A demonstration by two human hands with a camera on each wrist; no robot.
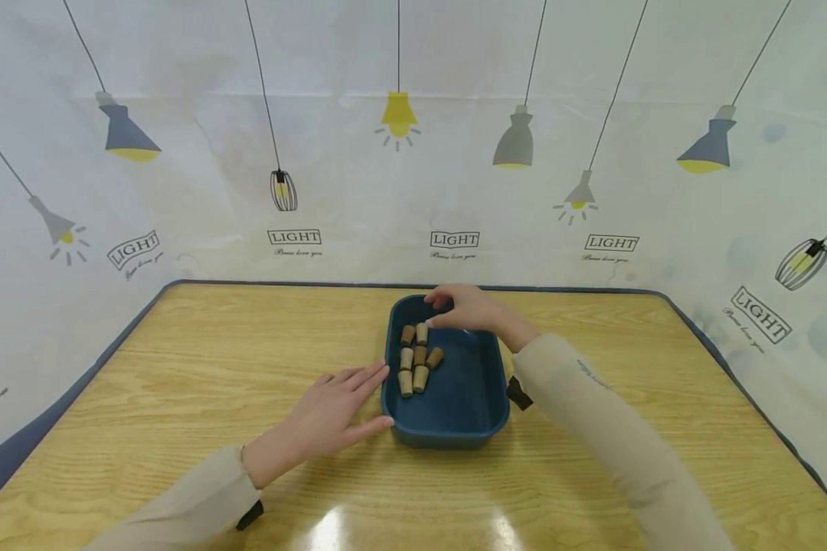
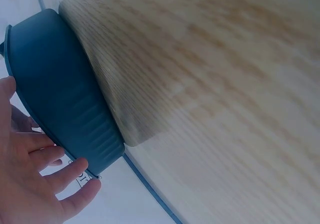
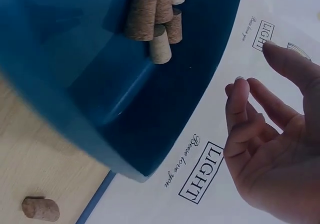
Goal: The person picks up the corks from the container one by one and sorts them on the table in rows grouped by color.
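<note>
A blue rectangular tray [image 1: 455, 440] holds several tapered corks [image 1: 420, 378], some pale and some darker brown, in rough rows along its left side. At the tray's left wall is my left hand [image 1: 338, 405], its fingers extended and the fingertips along the rim [image 2: 35, 116]. My right hand [image 1: 470, 310] hovers over the far end of the tray with thumb and fingers apart. In the right wrist view that hand [image 3: 275, 144] has loosely bent fingers and holds nothing. Several corks [image 3: 141, 17] also show inside the tray there.
One brown cork [image 3: 40, 209] lies on the table outside the tray in the right wrist view. The wooden table [image 1: 248, 337] has a dark edge. Behind it hangs a white backdrop [image 1: 358, 191] printed with lamps.
</note>
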